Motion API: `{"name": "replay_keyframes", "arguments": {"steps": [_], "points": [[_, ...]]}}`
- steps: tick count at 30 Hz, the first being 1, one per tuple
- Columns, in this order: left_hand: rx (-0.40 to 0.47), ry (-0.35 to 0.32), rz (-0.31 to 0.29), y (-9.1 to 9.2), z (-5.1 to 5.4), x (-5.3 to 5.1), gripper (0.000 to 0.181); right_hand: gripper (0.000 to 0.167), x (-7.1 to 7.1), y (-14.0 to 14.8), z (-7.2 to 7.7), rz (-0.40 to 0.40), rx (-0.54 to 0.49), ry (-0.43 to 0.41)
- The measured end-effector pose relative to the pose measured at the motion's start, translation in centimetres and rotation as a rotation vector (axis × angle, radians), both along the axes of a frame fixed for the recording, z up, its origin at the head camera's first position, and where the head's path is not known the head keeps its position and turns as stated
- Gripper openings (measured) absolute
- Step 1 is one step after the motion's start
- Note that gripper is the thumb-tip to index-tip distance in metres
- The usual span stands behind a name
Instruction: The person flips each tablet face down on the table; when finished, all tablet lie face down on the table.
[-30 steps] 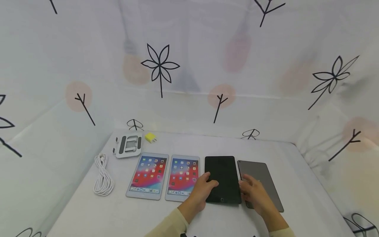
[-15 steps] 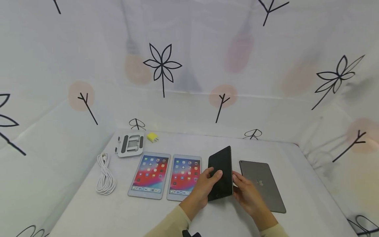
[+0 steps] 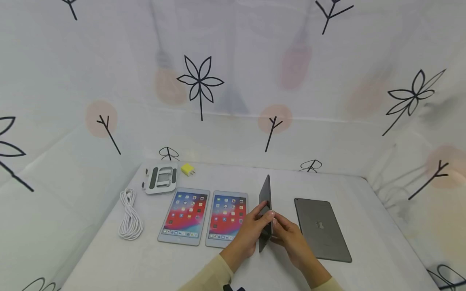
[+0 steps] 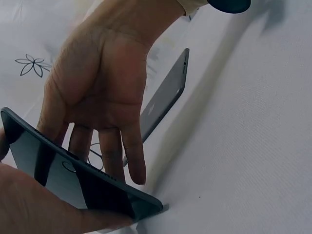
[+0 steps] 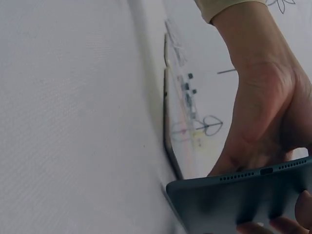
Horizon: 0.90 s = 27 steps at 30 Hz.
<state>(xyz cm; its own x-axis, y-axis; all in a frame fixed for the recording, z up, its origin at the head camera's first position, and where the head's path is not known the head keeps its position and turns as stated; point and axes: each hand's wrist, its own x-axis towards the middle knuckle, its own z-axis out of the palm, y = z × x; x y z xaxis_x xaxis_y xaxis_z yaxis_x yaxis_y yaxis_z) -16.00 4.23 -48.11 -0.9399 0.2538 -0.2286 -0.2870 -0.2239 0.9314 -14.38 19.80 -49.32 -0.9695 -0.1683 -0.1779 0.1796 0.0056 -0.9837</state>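
Observation:
A dark tablet (image 3: 265, 192) is raised off the white table and turned almost edge-on in the head view. My left hand (image 3: 248, 231) grips its left side, with the thumb (image 4: 92, 217) across the black screen in the left wrist view. My right hand (image 3: 294, 241) holds it from the other side, its fingers at the back; where its thumb lies is partly hidden. The speaker-and-port bottom edge of the held tablet (image 5: 234, 187) faces the right wrist camera. A second tablet, grey back up (image 3: 322, 230), lies on the table right of my hands.
Two white tablets with lit-looking home screens, a left one (image 3: 185, 216) and a right one (image 3: 227, 214), lie left of my hands. Behind them are a grey-white folding stand (image 3: 161, 178) and a yellow plug adapter (image 3: 187, 169). A coiled white cable (image 3: 130, 218) lies farther left.
The dark tablet has gone from screen-up on the table to raised and nearly vertical, its right side swung up and leftward. My right hand has moved left with it, exposing more of the grey-backed tablet.

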Motion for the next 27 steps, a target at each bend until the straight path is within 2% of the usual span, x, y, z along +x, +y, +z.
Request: {"name": "replay_keyframes", "arguments": {"steps": [3, 10, 14, 17, 19, 22, 24, 27], "points": [[0.051, 0.003, -0.008, -0.2, -0.1, 0.1, 0.064, 0.054, 0.1, -0.4, 0.2, -0.044, 0.050, 0.034], [0.192, 0.027, 0.018, -0.6, -0.1, -0.5, 0.063, 0.045, 0.2, -0.6, 0.7, -0.077, 0.115, 0.111], [0.272, 0.041, 0.032, -0.8, 0.0, -0.6, 0.061, 0.046, 0.1, -0.3, 1.0, -0.092, 0.143, 0.112], [0.289, 0.040, 0.070, -0.9, 0.0, -0.6, 0.056, 0.056, -0.1, 0.3, 1.1, -0.102, 0.195, 0.060], [0.298, 0.036, 0.115, -1.1, -0.1, -0.7, 0.053, 0.065, -0.3, 1.0, 1.0, -0.101, 0.216, 0.027], [0.284, 0.036, 0.165, -1.4, -0.3, -0.8, 0.051, 0.075, -0.5, 2.1, 0.8, -0.103, 0.241, 0.001], [0.265, 0.037, 0.176, -1.6, -0.5, -0.9, 0.053, 0.079, -0.6, 2.8, 0.8, -0.099, 0.256, 0.007], [0.232, 0.023, 0.159, -1.8, -0.9, -0.8, 0.056, 0.085, -0.7, 3.5, 0.8, -0.090, 0.306, 0.015]]}}
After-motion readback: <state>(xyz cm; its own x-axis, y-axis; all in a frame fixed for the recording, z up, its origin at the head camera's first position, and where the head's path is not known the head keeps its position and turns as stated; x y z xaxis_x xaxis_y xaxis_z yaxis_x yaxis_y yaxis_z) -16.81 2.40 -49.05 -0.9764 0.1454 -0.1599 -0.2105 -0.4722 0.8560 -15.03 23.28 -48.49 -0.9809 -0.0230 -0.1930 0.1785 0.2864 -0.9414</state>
